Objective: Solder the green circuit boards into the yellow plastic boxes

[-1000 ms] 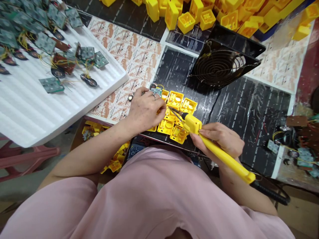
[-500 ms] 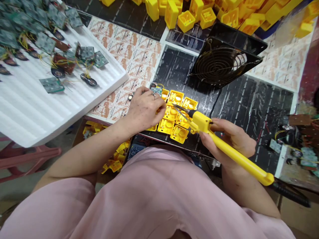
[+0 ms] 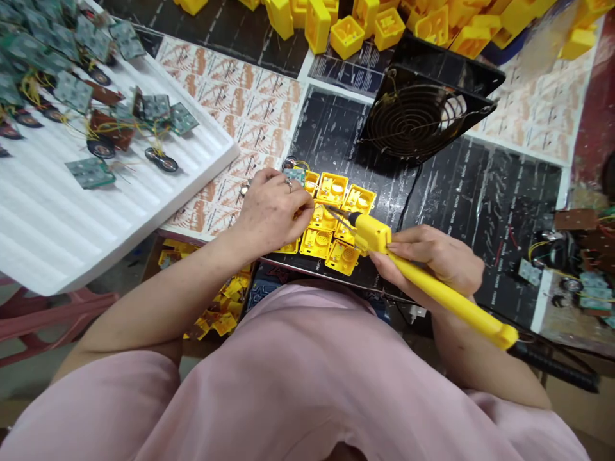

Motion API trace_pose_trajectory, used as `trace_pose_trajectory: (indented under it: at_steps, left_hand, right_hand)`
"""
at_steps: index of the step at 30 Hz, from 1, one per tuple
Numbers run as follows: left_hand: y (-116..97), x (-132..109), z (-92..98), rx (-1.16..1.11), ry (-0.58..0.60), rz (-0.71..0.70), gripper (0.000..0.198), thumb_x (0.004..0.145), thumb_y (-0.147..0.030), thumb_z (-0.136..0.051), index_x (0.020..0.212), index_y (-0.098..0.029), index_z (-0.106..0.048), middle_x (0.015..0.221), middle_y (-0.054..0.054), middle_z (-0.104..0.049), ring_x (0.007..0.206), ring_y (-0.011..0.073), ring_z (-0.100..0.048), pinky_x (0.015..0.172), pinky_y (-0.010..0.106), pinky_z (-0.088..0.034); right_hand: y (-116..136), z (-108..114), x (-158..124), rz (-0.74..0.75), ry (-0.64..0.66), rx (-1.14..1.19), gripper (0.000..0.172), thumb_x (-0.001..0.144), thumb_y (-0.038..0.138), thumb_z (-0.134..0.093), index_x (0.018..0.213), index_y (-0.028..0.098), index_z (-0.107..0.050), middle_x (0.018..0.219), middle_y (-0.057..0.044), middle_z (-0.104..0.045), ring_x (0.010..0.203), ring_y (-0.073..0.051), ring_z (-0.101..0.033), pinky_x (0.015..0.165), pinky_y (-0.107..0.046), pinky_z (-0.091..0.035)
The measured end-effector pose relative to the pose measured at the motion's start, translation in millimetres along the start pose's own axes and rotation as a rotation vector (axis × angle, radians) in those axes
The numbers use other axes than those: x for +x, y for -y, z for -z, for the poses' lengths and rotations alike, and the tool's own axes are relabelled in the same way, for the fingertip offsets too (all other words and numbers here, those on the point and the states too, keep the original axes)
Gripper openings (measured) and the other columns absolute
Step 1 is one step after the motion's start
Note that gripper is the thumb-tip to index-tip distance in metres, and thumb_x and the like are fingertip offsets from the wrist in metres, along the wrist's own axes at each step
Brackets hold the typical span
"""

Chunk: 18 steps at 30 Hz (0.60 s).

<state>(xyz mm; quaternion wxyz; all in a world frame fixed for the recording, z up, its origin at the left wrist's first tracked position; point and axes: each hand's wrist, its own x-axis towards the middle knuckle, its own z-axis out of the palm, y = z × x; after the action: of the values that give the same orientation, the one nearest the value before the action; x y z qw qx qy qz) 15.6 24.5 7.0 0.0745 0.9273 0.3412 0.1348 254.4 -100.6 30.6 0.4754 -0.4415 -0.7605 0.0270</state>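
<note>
Left hand (image 3: pixel 276 208): lay knuckles up over the left side of the yellow cases (image 3: pixel 343 257), a ring (image 3: pixel 289 184) on one finger, the fingertips bent down out of sight, so I could not tell whether they pinched anything
Right hand (image 3: pixel 435 259): was closed around the yellow soldering tool (image 3: pixel 372 234), thumb and fingers on its handle
Tool: slanted from the lower right toward the left hand, its dark nose (image 3: pixel 353 218) pointing in over the middle of the cases, a black cable (image 3: pixel 557 365) trailing behind
Cases: sat open side up in a tight cluster, between the two hands, near the front edge of the dark bench top (image 3: pixel 456 198)
Green circuit board (image 3: pixel 294 174): lay just beyond the left hand's knuckles, beside the cluster
Black fan (image 3: pixel 408 121): stood tilted beyond the cases, its round grille toward the person
White foam board (image 3: pixel 134 218): lay at the left, carrying many circuit boards (image 3: pixel 91 173) and round speakers (image 3: pixel 162 160)
Yellow housings (image 3: pixel 346 37): were heaped behind the fan and along the far side
Right end: held loose boards (image 3: pixel 596 291), well apart from the cluster
Below the bench: yellow parts (image 3: pixel 223 317) lay near a pink stool (image 3: pixel 48 320)
</note>
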Motion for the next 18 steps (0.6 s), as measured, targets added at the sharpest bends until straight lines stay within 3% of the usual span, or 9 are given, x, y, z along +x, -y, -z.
trace_pose_trajectory:
  at_steps: [6,12,18]
  left_hand:
    - [-1,1,3.5,0.018,0.027,-0.005,0.026,0.095,-0.026,-0.05,0.079,-0.022,-0.07,0.078,0.005,-0.072,0.081,0.0245,-0.067,0.095,0.047,-0.048]
    - [-1,2,1.3,0.01,0.043,0.006,0.026,0.095,-0.026,-0.049,0.081,-0.021,-0.071,0.078,0.005,-0.071,0.082,0.0248,-0.068,0.096,0.047,-0.047]
    - [6,-4,3.7,-0.083,0.045,0.007,0.025,0.099,-0.03,-0.052,0.089,-0.023,-0.074,0.086,0.001,-0.075,0.086,0.0216,-0.069,0.106,0.048,-0.044]
  right_hand:
    - [7,10,-8,-0.154,-0.01,-0.041,0.024,0.082,0.017,-0.086,0.091,0.027,-0.066,0.074,0.004,-0.072,0.063,-0.016,-0.072,0.051,-0.025,-0.06]
    - [8,6,-17,-0.239,-0.053,-0.102,0.043,0.086,0.026,-0.083,0.126,0.028,-0.067,0.091,0.001,-0.078,0.069,-0.017,-0.074,0.058,-0.028,-0.062]
    - [10,5,-22,-0.165,-0.12,0.052,0.034,0.08,0.016,-0.087,0.108,0.027,-0.07,0.079,0.002,-0.074,0.065,-0.018,-0.073,0.052,-0.027,-0.06]
